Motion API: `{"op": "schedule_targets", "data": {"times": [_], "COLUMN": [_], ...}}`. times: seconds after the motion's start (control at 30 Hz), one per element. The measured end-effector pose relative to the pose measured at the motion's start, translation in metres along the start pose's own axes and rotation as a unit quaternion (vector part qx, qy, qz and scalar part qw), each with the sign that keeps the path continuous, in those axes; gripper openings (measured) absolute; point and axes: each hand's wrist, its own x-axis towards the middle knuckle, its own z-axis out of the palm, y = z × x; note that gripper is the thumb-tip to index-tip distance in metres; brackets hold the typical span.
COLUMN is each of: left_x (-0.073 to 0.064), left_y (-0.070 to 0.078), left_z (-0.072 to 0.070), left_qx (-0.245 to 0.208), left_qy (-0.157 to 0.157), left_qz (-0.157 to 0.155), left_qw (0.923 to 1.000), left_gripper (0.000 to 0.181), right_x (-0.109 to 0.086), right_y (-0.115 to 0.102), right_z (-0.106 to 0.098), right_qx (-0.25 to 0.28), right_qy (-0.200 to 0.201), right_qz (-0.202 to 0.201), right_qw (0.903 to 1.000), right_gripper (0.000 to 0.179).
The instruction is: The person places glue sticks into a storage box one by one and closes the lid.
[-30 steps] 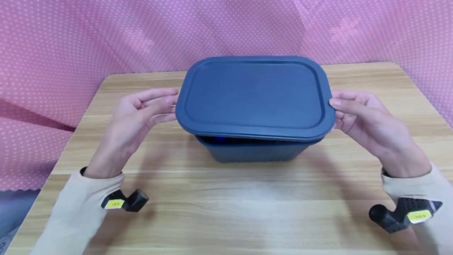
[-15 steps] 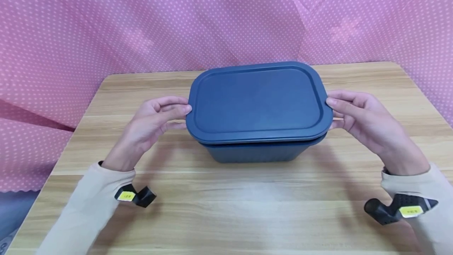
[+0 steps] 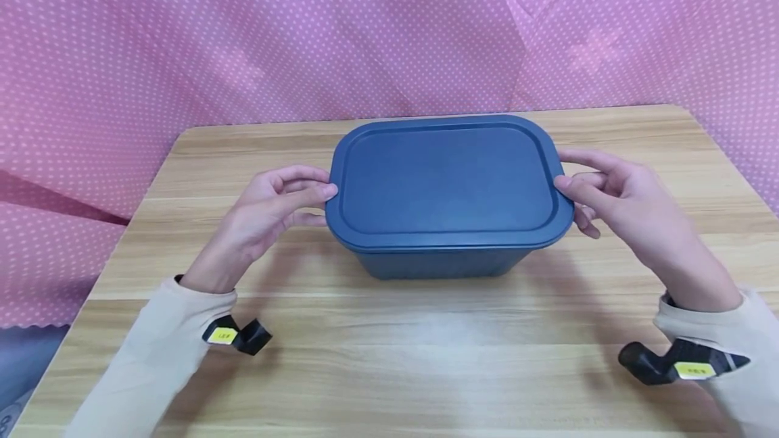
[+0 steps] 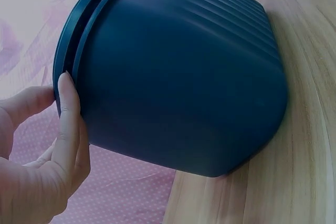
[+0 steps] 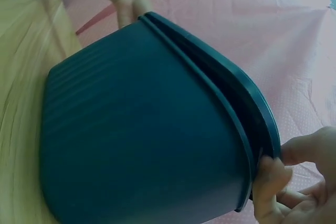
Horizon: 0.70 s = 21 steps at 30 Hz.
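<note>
A dark blue rectangular lid point(image 3: 447, 181) with rounded corners lies over a matching ribbed box point(image 3: 447, 264) on the table. My left hand point(image 3: 264, 218) pinches the lid's left end, thumb on top and fingers under the edge. At the opposite end, my right hand point(image 3: 633, 211) has its thumb on the lid's edge and its fingers curled below. A narrow gap shows between lid and box rim in the left wrist view, and a wider one in the right wrist view. The box's inside is hidden.
The wood-grain table point(image 3: 395, 357) extends around the box on all sides. Pink dotted cloth point(image 3: 389, 32) hangs behind and at the left. Black wrist cameras point(image 3: 243, 335) sit on both sleeves.
The lid has come down onto the box and levelled, closing most of the dark front gap. My left hand has moved right and now has its thumb on the lid.
</note>
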Motion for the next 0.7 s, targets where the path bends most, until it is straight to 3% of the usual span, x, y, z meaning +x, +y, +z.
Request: {"op": "schedule_targets", "data": {"times": [0.1, 0.27, 0.5, 0.7], "left_x": [-0.0001, -0.0002, 0.0008, 0.0033], "left_y": [0.0011, 0.0033, 0.0054, 0.0068], "left_z": [0.0002, 0.0002, -0.0003, -0.0004], "left_qx": [0.008, 0.027, 0.044, 0.068], "left_qy": [-0.001, 0.000, 0.001, 0.001], "left_qz": [-0.002, -0.005, -0.010, -0.020], "left_qw": [1.0000, 0.9996, 0.9990, 0.9975], "left_gripper": [0.013, 0.018, 0.022, 0.027], "right_x": [-0.0010, -0.0005, 0.0011, 0.0038], "right_y": [-0.0042, -0.0069, -0.0078, -0.0086], "right_z": [0.0028, 0.0041, 0.0023, 0.0017], "right_qx": [-0.083, -0.145, -0.183, -0.200], "right_qy": [0.020, 0.031, 0.010, 0.004], "right_qz": [0.030, 0.039, -0.023, -0.018], "right_qw": [0.9959, 0.9883, 0.9827, 0.9796], "right_gripper": [0.043, 0.048, 0.050, 0.051]}}
